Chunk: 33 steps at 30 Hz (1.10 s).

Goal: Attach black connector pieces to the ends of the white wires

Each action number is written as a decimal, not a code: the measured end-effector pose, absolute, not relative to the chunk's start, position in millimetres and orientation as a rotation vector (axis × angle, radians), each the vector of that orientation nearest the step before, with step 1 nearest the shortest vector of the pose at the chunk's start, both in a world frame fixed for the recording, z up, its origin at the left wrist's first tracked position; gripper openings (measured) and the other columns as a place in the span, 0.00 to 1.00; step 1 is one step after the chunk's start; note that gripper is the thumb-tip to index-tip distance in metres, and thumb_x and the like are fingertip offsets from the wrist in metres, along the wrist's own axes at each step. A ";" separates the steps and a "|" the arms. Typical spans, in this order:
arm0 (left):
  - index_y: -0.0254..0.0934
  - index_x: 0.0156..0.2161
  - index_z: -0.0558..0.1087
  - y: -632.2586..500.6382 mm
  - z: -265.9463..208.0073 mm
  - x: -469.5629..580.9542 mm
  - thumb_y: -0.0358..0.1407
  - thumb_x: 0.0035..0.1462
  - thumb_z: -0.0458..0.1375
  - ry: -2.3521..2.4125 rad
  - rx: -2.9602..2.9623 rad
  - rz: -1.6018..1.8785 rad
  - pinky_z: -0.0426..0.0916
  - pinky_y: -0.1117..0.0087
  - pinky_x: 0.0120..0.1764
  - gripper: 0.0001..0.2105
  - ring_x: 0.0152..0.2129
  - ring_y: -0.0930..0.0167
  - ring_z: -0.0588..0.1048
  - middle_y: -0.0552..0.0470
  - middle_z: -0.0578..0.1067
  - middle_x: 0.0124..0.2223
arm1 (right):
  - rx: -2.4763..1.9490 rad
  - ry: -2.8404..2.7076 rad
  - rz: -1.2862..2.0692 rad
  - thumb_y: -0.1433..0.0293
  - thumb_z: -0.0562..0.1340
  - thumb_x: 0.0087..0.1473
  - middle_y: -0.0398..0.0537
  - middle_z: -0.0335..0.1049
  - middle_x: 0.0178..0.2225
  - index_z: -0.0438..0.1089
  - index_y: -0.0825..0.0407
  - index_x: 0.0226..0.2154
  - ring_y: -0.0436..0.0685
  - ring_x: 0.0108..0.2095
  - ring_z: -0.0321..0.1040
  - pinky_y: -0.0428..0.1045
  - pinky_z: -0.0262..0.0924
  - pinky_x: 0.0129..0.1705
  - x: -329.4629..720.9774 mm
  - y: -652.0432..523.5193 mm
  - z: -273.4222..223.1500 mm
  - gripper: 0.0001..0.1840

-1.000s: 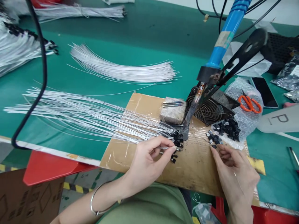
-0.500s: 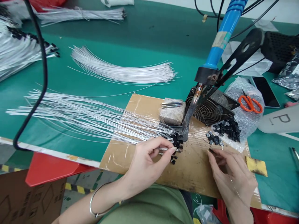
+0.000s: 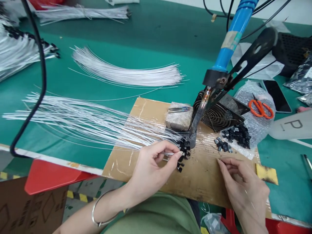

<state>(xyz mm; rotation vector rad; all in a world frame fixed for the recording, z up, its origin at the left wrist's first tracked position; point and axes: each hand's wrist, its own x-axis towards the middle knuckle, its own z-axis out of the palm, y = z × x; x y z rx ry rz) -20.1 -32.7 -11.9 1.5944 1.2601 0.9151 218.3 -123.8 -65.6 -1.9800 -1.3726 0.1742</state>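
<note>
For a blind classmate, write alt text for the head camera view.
The left hand pinches a thin white wire beside small black parts on a cardboard sheet; the right hand rests on it, fingers curled. Behind stand a blue-handled soldering iron and a fan.

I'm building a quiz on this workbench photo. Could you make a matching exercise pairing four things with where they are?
Things:
1. orange-handled scissors
2. blue-handled soldering iron
3. thin silver wire end
4. loose pile of small black plastic connectors

Places:
A. pinched in the left hand
B. on the bubble wrap, far side
C. near edge of the bubble wrap, beyond the right hand
D. propped tip-down over the cardboard board

Pairs: 1-B, 2-D, 3-A, 4-C
</note>
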 end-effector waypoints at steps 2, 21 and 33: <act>0.36 0.30 0.80 -32.0 -11.7 -20.5 0.30 0.58 0.62 1.260 1.588 0.926 0.54 0.76 0.20 0.06 0.18 0.77 0.61 0.55 0.78 0.24 | -1.992 -1.221 0.264 0.56 0.70 0.61 0.49 0.82 0.33 0.81 0.50 0.38 0.55 0.26 0.77 0.50 0.74 0.31 214.5 -127.0 -65.6 0.14; 0.37 0.28 0.77 -22.7 4.0 -17.5 0.28 0.59 0.61 1.052 1.370 0.777 0.68 0.76 0.25 0.08 0.26 0.72 0.78 0.49 0.83 0.30 | -1.306 -0.681 1.095 0.67 0.75 0.58 0.41 0.77 0.21 0.86 0.46 0.35 0.49 0.19 0.73 0.43 0.72 0.23 130.7 -88.5 -39.0 0.02; 0.36 0.29 0.77 -22.2 -3.7 -17.4 0.29 0.59 0.62 1.034 1.343 0.779 0.73 0.77 0.32 0.06 0.28 0.72 0.79 0.50 0.82 0.30 | -1.288 -0.640 1.166 0.67 0.75 0.58 0.41 0.77 0.24 0.86 0.45 0.33 0.46 0.19 0.72 0.39 0.71 0.22 128.1 -86.6 -38.9 0.02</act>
